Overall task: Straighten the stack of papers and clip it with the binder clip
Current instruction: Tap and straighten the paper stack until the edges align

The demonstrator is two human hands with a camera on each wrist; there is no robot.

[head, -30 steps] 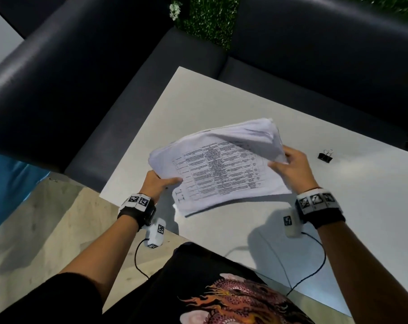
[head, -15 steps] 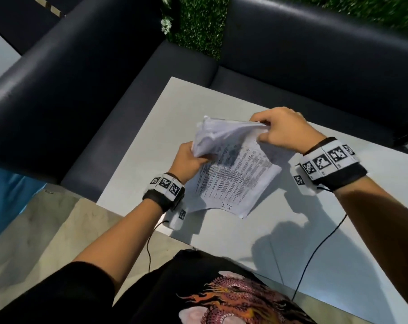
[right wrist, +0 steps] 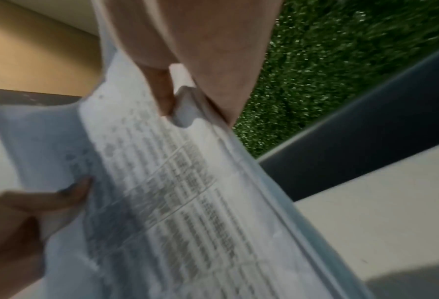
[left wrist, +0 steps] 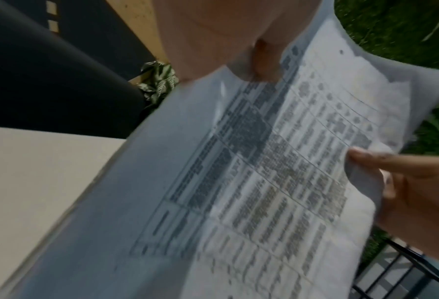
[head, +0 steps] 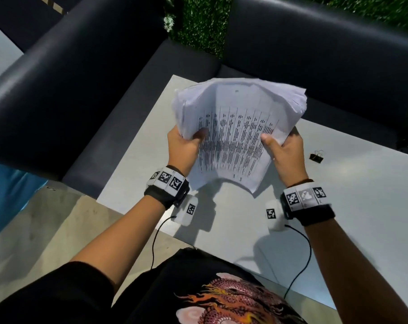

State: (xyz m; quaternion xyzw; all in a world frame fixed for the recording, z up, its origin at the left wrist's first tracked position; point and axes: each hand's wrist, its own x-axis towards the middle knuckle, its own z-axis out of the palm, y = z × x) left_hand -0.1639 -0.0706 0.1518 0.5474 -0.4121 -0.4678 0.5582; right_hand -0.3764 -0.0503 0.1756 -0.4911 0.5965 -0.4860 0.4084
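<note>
A stack of white papers (head: 235,134) printed with a table is held upright above the white table (head: 361,206), its sheets bowed and fanned at the top. My left hand (head: 186,146) grips its left edge, thumb on the front page. My right hand (head: 284,153) grips the right edge the same way. The left wrist view shows the printed papers (left wrist: 264,172) with my left hand (left wrist: 239,46) above and my right hand (left wrist: 412,182) at the far side. In the right wrist view the papers (right wrist: 182,202) fill the middle. A black binder clip (head: 316,157) lies on the table just right of my right hand.
Dark sofa cushions (head: 81,90) wrap round the table's left and far sides, with a green hedge wall (head: 203,24) behind. Wrist-camera cables (head: 298,258) trail over the table's near edge towards my body.
The papers were turned from lying sideways to standing upright. Both hands shifted to grip the lower side edges, and the binder clip came back into sight beside the right hand.
</note>
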